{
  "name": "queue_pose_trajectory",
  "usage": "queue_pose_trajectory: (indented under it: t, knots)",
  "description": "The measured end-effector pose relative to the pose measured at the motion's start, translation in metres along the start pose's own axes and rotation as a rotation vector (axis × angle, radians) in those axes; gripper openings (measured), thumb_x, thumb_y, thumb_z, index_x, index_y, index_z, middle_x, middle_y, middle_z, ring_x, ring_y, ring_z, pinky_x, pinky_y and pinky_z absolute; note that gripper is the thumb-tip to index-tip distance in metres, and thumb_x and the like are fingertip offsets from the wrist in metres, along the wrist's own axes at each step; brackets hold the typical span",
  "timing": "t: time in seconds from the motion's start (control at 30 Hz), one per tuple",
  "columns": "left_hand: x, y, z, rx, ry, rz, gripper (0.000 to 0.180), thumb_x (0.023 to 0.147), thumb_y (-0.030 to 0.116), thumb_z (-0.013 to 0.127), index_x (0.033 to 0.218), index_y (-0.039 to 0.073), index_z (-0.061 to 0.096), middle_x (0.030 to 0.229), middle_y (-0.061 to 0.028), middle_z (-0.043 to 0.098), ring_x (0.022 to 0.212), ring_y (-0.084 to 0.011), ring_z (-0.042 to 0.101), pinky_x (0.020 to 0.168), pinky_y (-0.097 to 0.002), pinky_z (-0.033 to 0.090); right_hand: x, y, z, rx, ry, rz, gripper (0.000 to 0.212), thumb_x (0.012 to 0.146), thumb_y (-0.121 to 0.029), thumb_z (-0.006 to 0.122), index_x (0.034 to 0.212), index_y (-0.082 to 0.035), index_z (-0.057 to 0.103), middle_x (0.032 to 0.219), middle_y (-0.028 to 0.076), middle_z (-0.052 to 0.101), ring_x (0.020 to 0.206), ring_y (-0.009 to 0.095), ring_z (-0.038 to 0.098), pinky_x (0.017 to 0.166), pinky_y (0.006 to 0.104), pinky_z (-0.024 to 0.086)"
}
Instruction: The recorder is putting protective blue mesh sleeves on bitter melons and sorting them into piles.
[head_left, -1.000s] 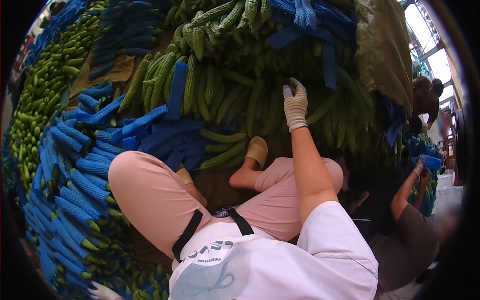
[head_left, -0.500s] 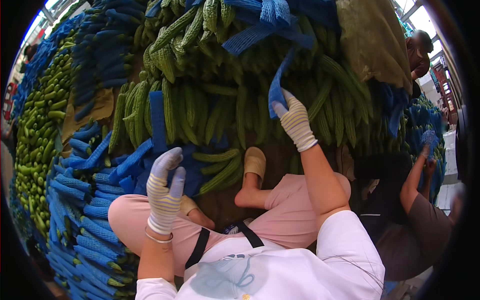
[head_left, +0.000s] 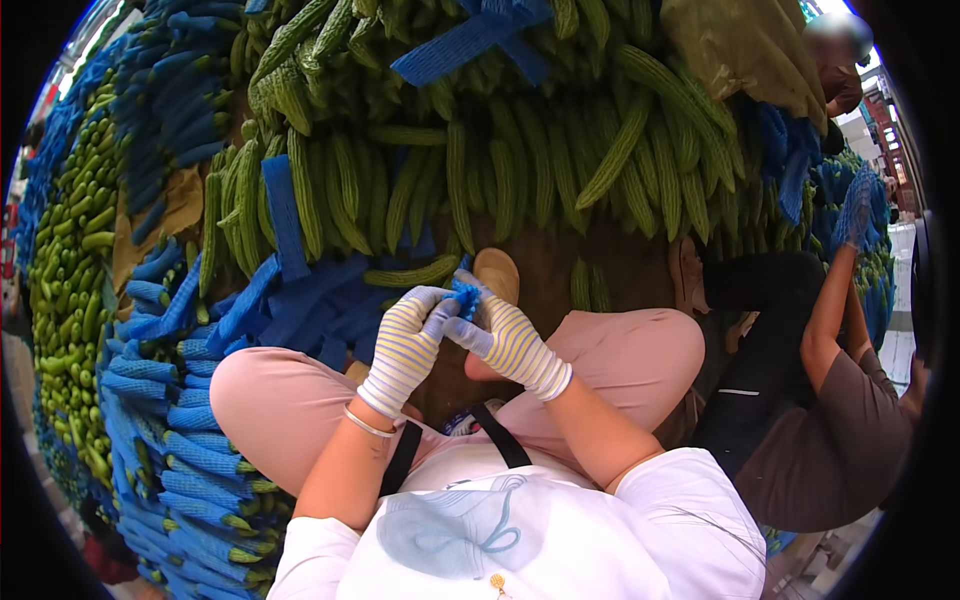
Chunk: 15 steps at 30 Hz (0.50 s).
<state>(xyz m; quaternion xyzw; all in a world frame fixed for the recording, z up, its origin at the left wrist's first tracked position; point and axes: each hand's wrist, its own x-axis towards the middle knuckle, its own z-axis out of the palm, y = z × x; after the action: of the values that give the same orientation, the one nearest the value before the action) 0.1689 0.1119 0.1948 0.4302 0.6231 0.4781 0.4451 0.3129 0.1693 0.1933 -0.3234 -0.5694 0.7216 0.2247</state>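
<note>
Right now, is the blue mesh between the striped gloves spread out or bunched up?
Bunched up: the blue mesh shows as a crumpled clump between the left hand and right hand.

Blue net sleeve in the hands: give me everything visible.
The blue net sleeve looks like soft mesh, bunched and crumpled rather than flat. The left hand and right hand, both gloved, hold it between them, beside a tan shoe in the picture. They hide much of it; its length can't be told.

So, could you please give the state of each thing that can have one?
Blue net sleeve, bunched up
Left grip, pinching it
Right grip, pinching it
Gourds ahead, bare
Near-left gourds, netted, ends showing
Loose sleeves, flat, heaped
Tan sheet, draped
</note>
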Motion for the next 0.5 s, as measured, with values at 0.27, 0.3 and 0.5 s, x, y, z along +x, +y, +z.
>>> queue_pose_trajectory:
  t: [0.27,0.3,0.5]
  knots:
    - [-0.015,0.008,-0.013,-0.489,-0.034,-0.250,0.015,0.088,0.013,0.057,0.101,0.005,0.060,0.085,0.0016,0.060,0.069,-0.0026,0.050,0.056,-0.0161,0.040,-0.003,0.021,-0.013,0.241,-0.079,0.051,0.057,0.088,-0.010,0.057,0.137,0.004,0.030,0.108,0.005,0.053,0.097,0.011,0.051,0.088,0.0232,0.041]
    - [-0.017,0.006,-0.011,-0.490,-0.029,-0.254,0.015,0.088,0.013,0.057,0.101,0.005,0.060,0.085,0.0016,0.060,0.069,-0.0026,0.050,0.056,-0.0161,0.040,-0.004,0.022,-0.013,0.252,-0.062,0.067,0.055,0.089,-0.010,0.057,0.136,0.004,0.031,0.109,0.005,0.053,0.097,0.010,0.051,0.088,0.0232,0.041]
    - [-0.023,-0.001,-0.023,-0.533,0.028,-0.238,0.015,0.088,0.011,0.057,0.101,0.005,0.059,0.080,0.0025,0.058,0.065,-0.0026,0.047,0.057,-0.0157,0.038,0.002,0.012,-0.005,0.103,0.022,0.049,0.026,0.091,-0.009,0.053,0.115,0.001,0.056,0.097,0.003,0.061,0.085,0.009,0.055,0.076,0.0223,0.046]
